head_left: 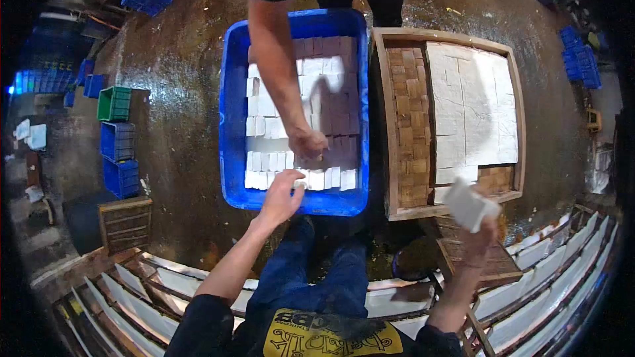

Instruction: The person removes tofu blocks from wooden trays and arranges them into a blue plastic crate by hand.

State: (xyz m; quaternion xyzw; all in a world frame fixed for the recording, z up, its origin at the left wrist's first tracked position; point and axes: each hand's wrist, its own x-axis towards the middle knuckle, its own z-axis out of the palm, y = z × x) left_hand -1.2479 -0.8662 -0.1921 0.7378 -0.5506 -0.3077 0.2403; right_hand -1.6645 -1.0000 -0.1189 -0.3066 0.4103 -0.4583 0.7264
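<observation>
My left hand is at the near edge of a blue tub, its fingers over the front row of white blocks; whether it grips one is hard to tell. To the right, my right hand holds a white slab, blurred by motion, above the near edge of a wooden-framed tray. White sheets cut into pieces lie on woven matting in that tray.
A person opposite reaches an arm into the tub. Green and blue crates stand at the left. Wooden racks with white slabs flank me. A wooden crate sits near my right forearm.
</observation>
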